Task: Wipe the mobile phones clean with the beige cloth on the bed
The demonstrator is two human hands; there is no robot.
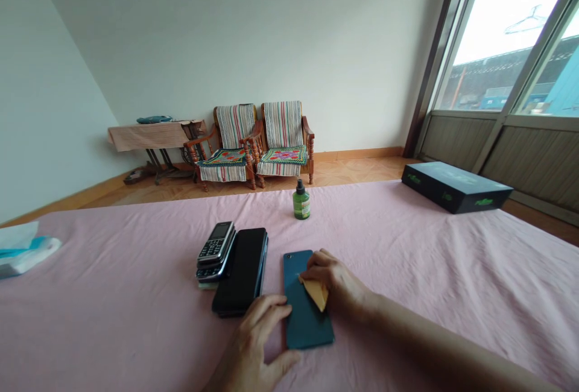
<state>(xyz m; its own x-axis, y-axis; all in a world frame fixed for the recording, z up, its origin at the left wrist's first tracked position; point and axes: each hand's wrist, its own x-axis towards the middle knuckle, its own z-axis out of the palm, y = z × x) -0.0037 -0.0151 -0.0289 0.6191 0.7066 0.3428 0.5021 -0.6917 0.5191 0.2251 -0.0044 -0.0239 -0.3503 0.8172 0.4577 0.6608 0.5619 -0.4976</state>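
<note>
A blue smartphone (302, 325) lies back side up on the pink cloth, its camera at the far left corner. My right hand (332, 277) is closed on a folded yellow cloth (316, 293) and presses it against the phone's back. At the phone's left edge rest the outstretched fingertips of my left hand (260, 338), with the thumb apart near the bottom edge. Left of the phone is a stack of black smartphones (242, 271). Against that stack leans a pile of old keypad phones (218, 247).
A green spray bottle (301, 202) stands beyond the phone. A black box (452, 187) sits at the far right of the bed-like surface, and a pack of wipes (29, 253) at the left edge. Two wooden chairs (283, 132) and a covered sewing table (149, 135) are by the wall.
</note>
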